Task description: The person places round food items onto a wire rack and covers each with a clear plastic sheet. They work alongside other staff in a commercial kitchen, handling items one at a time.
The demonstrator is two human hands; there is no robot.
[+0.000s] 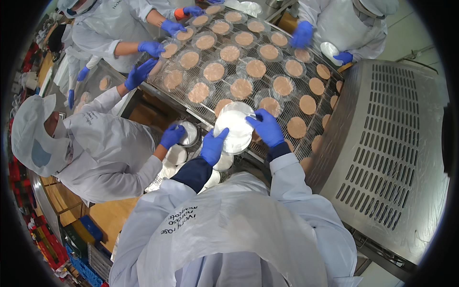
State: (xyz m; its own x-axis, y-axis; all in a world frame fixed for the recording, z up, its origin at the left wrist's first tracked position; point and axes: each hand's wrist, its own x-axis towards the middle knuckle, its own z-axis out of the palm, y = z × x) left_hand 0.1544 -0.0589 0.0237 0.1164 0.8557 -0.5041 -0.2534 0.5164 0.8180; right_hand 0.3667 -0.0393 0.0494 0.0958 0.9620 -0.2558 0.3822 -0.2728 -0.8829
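My left hand [213, 145], in a blue glove, grips the lower left of a stack of round white film sheets [235, 128]. At the stack's upper right edge, the gloved fingers of my right hand [266, 127] pinch the sheets. Below both hands runs a wire mesh conveyor [222, 86] carrying many flat round pink-brown patties. Clear round film lies over the patties farther up, such as this patty [241, 88], while a patty [296, 127] to the right of my right hand lies bare. More white round stacks [223, 162] sit under my left forearm.
A slotted stainless steel machine cover [383, 143] stands on the right. At left, a co-worker's gloved hand [173, 136] touches a round container [188, 133] of white sheets. Other co-workers' gloved hands [150, 48] reach over the conveyor's far left side; another person [344, 32] stands across it.
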